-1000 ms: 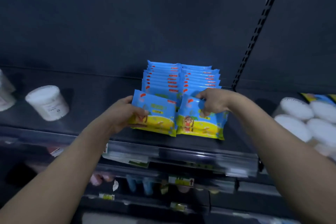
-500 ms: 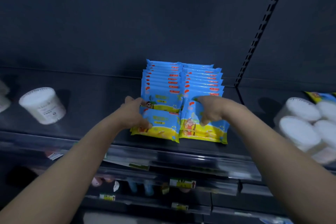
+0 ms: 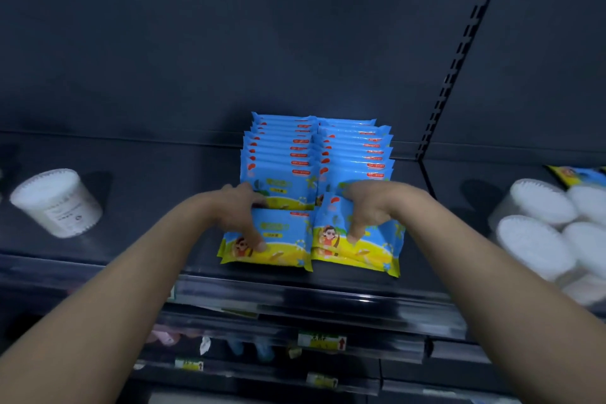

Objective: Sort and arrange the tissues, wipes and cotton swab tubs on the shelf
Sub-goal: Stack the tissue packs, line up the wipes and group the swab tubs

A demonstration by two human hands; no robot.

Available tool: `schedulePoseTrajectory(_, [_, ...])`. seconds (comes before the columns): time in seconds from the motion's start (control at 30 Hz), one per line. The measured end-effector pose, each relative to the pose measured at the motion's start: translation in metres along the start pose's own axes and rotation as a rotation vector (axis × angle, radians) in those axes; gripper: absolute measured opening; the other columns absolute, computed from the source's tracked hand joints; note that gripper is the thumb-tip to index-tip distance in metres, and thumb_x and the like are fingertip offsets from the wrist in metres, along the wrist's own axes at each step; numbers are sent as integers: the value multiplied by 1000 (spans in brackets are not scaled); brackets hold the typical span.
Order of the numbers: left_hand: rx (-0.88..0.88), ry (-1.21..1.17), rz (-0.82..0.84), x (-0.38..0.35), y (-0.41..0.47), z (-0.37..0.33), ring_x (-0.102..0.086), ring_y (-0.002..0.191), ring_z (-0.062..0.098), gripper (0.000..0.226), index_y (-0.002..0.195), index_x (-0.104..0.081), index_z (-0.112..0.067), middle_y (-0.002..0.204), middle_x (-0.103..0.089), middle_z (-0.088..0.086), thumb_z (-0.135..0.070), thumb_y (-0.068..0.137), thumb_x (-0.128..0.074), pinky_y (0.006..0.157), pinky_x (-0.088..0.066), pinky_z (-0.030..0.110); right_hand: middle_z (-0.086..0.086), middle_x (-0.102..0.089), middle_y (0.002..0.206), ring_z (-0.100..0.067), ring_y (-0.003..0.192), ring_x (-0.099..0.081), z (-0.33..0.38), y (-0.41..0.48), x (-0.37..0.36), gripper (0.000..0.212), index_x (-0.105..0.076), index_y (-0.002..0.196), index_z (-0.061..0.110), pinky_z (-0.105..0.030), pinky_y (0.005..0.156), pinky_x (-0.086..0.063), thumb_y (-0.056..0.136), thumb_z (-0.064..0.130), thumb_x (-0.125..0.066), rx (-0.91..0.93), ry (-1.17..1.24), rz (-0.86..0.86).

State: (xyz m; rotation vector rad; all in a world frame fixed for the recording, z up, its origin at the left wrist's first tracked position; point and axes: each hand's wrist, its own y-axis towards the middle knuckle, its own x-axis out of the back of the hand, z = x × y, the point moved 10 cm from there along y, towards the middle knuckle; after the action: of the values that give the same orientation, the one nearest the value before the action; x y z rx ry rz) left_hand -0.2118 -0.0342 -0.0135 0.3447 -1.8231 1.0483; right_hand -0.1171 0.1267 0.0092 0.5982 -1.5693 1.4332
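Two bare hands reach to a dark shelf (image 3: 147,197), side by side but apart. The left hand (image 3: 242,210) grips the top edge of the near left wipes pack (image 3: 282,239), thumb on its face; the right hand (image 3: 367,207) pinches the near right wipes pack (image 3: 373,249) likewise. Both packs lean, long axes running left to right, just in front of two rows of matching packs (image 3: 282,154). A cotton swab tub (image 3: 55,202), full of white swabs, sits tilted well to the left; more tubs (image 3: 544,223) cluster at right

Dim bluish light falls on a dark back panel (image 3: 196,43), split by a slotted upright (image 3: 460,52). Below the dark shelf (image 3: 147,174), lower rails (image 3: 328,308) carry yellow price tags (image 3: 323,341).
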Motion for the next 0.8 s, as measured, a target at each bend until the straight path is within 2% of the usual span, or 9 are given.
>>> schedulePoseTrajectory(0.13, [-57,-22,-33,2,-1,-6,-33,115,21,77,119,-37,-26,118,-32,-5,-43,59,-83,97,-40,38,-6,-52,131,-29,115,-53,-2,-2,-5,75,-43,135,13,-40,94,-49,72,27,-80,-32,69,16])
schedulePoseTrajectory(0.23, [-151,-158,-67,5,-3,-10,-49,89,13,61,94,-37,-26,99,-47,-8,-30,58,-86,69,-42,26,-6,-49,135,-30,119,-51,-2,-3,-8,84,-37,140,14,-42,96,-48,70,29,-81,-70,74,44])
schedulePoseTrajectory(0.33, [-205,-189,-178,20,-3,-8,-46,72,7,55,80,-34,-26,85,-48,-7,-23,59,-85,56,-36,26,-6,-44,143,-30,126,-47,1,-6,-9,94,-28,146,17,-43,101,-44,70,25,-82,-74,92,37])
schedulePoseTrajectory(0.4, [-212,-192,-275,30,-3,-5,-46,75,11,52,85,-36,-24,87,-48,-5,-21,61,-82,57,-38,28,-5,-41,145,-30,130,-43,3,-7,-2,94,-24,148,18,-40,103,-41,73,20,-79,-79,102,-18])
schedulePoseTrajectory(0.5, [-211,-174,-476,45,-4,-3,-41,95,20,45,96,-39,-20,103,-47,1,-18,67,-74,79,-44,39,-10,-49,125,-31,122,-46,2,-5,22,56,-46,132,12,-41,95,-34,80,15,-66,-127,-32,-226])
schedulePoseTrajectory(0.53, [-204,-158,-536,49,-5,-2,-37,98,19,44,100,-40,-18,109,-46,3,-16,69,-71,83,-42,40,-10,-46,124,-31,122,-43,2,-4,28,53,-47,132,14,-43,98,-31,82,16,-62,-140,-66,-285])
schedulePoseTrajectory(0.63, [-189,-112,-619,50,-8,-2,-31,103,22,45,109,-40,-14,117,-38,6,-15,74,-68,81,-38,37,-10,-40,132,-31,126,-34,7,2,28,66,-35,142,24,-45,106,-24,82,22,-63,-141,-97,-339])
schedulePoseTrajectory(0.7, [-168,-63,-625,48,-8,-1,-31,105,24,51,112,-39,-13,119,-34,7,-18,72,-70,80,-42,38,-9,-40,133,-30,125,-34,10,2,30,69,-31,143,26,-44,106,-24,83,26,-64,-147,-136,-391])
schedulePoseTrajectory(0.8, [-124,18,-593,48,-5,1,-31,107,25,62,117,-36,-14,120,-31,6,-21,69,-73,68,-41,35,-9,-43,132,-31,122,-36,13,1,32,68,-30,143,27,-43,103,-26,83,31,-64,-169,-218,-442])
